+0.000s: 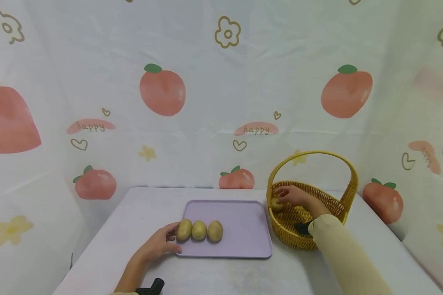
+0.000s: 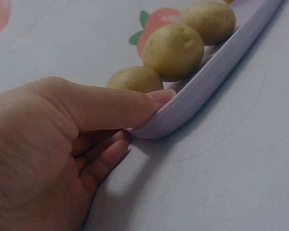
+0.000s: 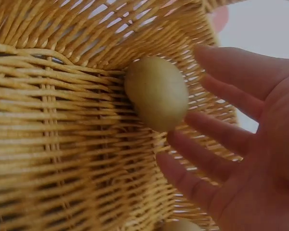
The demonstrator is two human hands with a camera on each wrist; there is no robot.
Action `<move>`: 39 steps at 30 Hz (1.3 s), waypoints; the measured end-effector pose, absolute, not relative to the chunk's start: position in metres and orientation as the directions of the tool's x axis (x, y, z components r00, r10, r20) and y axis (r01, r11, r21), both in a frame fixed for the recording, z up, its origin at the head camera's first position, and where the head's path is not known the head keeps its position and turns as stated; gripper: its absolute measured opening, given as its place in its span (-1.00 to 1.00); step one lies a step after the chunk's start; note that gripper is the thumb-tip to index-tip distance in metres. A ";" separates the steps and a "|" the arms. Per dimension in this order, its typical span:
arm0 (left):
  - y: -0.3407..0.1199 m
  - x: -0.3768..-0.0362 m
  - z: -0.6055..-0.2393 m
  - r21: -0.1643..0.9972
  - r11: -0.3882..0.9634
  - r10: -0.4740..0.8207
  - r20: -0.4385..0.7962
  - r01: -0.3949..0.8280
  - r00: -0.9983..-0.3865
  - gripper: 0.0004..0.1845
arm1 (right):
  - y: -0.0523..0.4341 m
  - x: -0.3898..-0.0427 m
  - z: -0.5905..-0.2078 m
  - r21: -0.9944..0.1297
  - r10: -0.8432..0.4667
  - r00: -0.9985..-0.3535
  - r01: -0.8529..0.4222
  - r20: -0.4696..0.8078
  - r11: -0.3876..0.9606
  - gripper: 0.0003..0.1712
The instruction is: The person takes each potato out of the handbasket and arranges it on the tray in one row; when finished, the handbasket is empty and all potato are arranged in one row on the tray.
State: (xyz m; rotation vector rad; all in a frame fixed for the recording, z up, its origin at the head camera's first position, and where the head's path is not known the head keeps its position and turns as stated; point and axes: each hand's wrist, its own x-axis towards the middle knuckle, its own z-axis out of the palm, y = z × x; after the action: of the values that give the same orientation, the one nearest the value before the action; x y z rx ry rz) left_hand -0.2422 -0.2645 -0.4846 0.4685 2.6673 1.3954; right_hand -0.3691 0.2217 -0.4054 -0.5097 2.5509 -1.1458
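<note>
Three potatoes [image 1: 199, 230] lie side by side at the left end of a shallow lilac tray [image 1: 243, 229]. My left hand [image 1: 159, 242] holds the tray at its near left corner. In the left wrist view the thumb [image 2: 130, 106] lies over the rim and the other fingers curl beneath it. My right hand [image 1: 293, 196] is inside a yellow wicker basket [image 1: 295, 241], fingers spread and apart. Just beyond those fingertips a potato [image 3: 156, 94] rests against the woven wall. Part of another potato [image 3: 182, 225] shows at the bottom of the right wrist view.
The basket's tall arched handle [image 1: 313, 152] rises over my right forearm. Tray and basket stand close together on a white-covered table [image 1: 140, 209]. A white cloth [image 1: 203, 155] printed with fruit hangs behind and at both sides.
</note>
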 end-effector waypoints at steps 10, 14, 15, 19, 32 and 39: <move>-0.263 -0.242 -0.484 0.807 0.538 0.324 0.067 0.242 -0.944 -0.05 | 0.216 -0.374 -0.416 -0.708 -0.484 -0.864 -0.253 -0.142 0.659 -0.48; -0.262 -0.240 -0.482 0.812 0.535 0.318 0.060 0.231 -0.946 -0.05 | 0.213 -0.374 -0.417 -0.688 -0.476 -0.870 -0.268 -0.128 0.675 -0.53; -0.261 -0.240 -0.482 0.820 0.529 0.312 0.052 0.219 -0.949 -0.04 | 0.213 -0.374 -0.417 -0.683 -0.474 -0.872 -0.270 -0.126 0.678 -0.53; -0.261 -0.242 -0.483 0.824 0.527 0.312 0.042 0.210 -0.949 -0.05 | 0.213 -0.374 -0.418 -0.638 -0.468 -0.878 -0.306 -0.098 0.707 -0.57; -0.261 -0.241 -0.482 0.820 0.541 0.285 0.033 0.189 -0.958 -0.05 | 0.221 -0.369 -0.403 -0.627 -0.485 -0.872 -0.341 -0.066 0.701 -0.56; -0.262 -0.240 -0.483 0.822 0.543 0.272 0.025 0.175 -0.962 -0.05 | 0.229 -0.356 -0.390 -0.783 -0.466 -0.883 -0.247 -0.061 0.571 -0.49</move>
State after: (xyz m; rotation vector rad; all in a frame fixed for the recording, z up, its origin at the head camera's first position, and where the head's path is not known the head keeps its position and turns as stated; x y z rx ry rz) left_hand -0.2404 -0.2617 -0.4826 0.3871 2.6650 1.4014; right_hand -0.3564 0.2289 -0.3896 -0.5905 2.5447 -1.2080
